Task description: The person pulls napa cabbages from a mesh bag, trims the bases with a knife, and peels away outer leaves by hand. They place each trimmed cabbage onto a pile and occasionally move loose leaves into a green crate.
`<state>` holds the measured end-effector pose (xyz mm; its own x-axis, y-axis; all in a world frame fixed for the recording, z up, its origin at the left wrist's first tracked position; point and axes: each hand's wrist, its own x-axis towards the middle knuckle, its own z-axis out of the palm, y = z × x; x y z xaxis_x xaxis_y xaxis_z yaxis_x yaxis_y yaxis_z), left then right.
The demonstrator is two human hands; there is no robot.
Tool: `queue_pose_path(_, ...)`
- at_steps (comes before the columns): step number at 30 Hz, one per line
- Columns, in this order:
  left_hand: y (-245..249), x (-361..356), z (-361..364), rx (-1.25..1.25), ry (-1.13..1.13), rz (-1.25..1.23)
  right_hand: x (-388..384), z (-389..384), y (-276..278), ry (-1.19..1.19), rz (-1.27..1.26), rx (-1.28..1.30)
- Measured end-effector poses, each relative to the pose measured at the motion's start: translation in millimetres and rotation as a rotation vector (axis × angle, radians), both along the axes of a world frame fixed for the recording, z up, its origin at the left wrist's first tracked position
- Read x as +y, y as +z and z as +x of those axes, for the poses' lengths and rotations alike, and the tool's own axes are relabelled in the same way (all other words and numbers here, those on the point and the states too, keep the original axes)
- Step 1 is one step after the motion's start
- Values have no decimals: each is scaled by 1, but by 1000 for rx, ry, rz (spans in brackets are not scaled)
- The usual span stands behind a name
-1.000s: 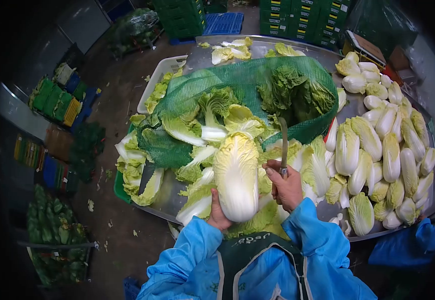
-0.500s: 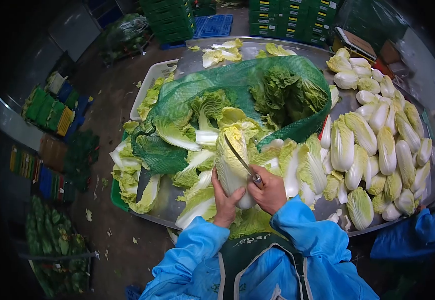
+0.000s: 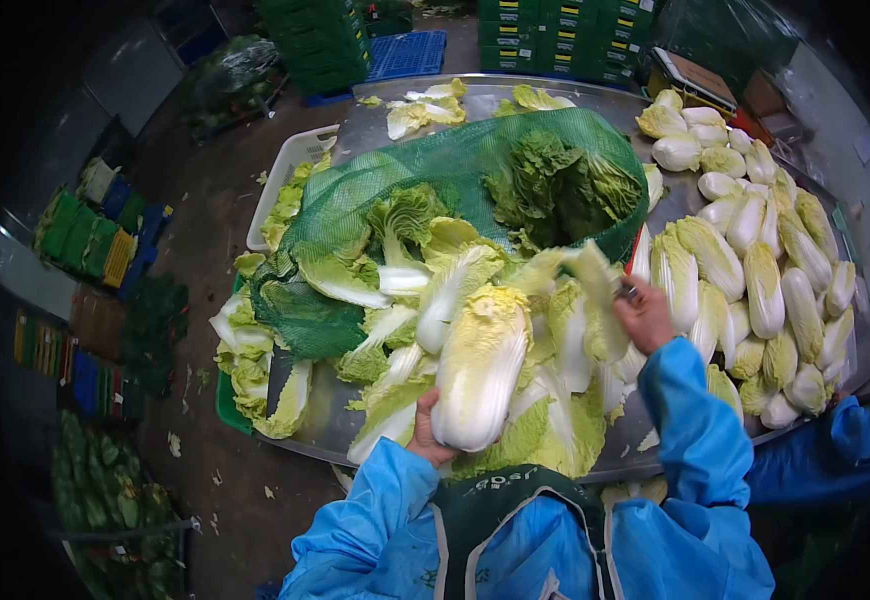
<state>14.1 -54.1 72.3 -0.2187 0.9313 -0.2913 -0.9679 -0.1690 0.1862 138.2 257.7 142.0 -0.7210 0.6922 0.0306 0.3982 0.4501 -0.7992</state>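
Note:
My left hand (image 3: 423,438) grips the stem end of a pale yellow napa cabbage (image 3: 480,365), which lies lengthwise on the metal table (image 3: 355,125) in front of me. My right hand (image 3: 643,315) is out to the right of it, closed on a knife (image 3: 625,291) whose blade is mostly hidden. A blurred loose outer leaf (image 3: 587,272) sits against that hand. Cut outer leaves (image 3: 545,440) lie under and around the cabbage.
A green mesh sack (image 3: 455,165) of untrimmed cabbages lies behind the held one. Several trimmed cabbages (image 3: 765,285) are piled at the right. A white crate (image 3: 290,165) of leaves stands at the table's left, and another person's blue sleeve (image 3: 845,450) is at lower right.
The knife was at the cabbage's base half a second ago. My right hand has swung out to the right with the knife and a leaf, and the cabbage now lies tilted with my left hand still on it.

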Motion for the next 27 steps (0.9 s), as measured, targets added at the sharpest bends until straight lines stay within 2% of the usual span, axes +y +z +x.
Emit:
queue_pose_path(1, 0, -3, -2, -113, -118, 173, 16, 7, 1, -62, 43, -48)
queue_pose_path(2, -3, -3, -3, -111, -127, 209, 33, 13, -16, -36, 300, -33)
queue_pose_path(3, -2, 0, -3, -110, -133, 213, 27, 13, -14, -42, 303, -32)
queue_pose_path(5, 1, 5, -3, 203, 17, -148, -9, 8, -7, -7, 182, 45)
queue_pose_path(6, 4, 8, -5, 205, 14, -144, -33, 2, 1, -12, -251, 40)
queue_pose_path(7, 8, 13, -10, 448, 36, -185, -58, -5, 11, -17, -680, 36)
queue_pose_path(8, 14, 20, -15, 690, 58, -223, -84, -9, 20, -7, -828, 177)
queue_pose_path(9, 29, 23, -20, 688, 52, -215, -103, -14, 26, 2, -975, 320)
queue_pose_path(11, 63, 26, -29, 642, 144, -121, -116, -22, 20, 47, -1044, 390)
queue_pose_path(13, 54, 38, -19, 599, 152, -119, -116, -31, 14, 58, -970, 444)
queue_pose_path(15, 41, 42, -13, 177, -19, 146, -112, -40, 14, 7, -954, 164)
queue_pose_path(16, 37, 45, -11, 200, 19, 49, -111, -40, 24, -52, -894, 96)
queue_pose_path(21, 32, 40, -22, 163, 27, 39, -124, -46, 20, -78, -813, 107)
queue_pose_path(23, 34, 40, -30, 323, 44, -118, -126, -51, 19, -123, -885, 42)
queue_pose_path(24, 33, 39, -31, 326, 40, -115, -127, -53, 19, -126, -883, 47)
queue_pose_path(26, 30, 36, -33, 586, 147, -127, -129, -55, 19, -105, -897, 117)
queue_pose_path(27, 30, 33, -35, 588, 140, -124, -131, -57, 20, -110, -896, 121)
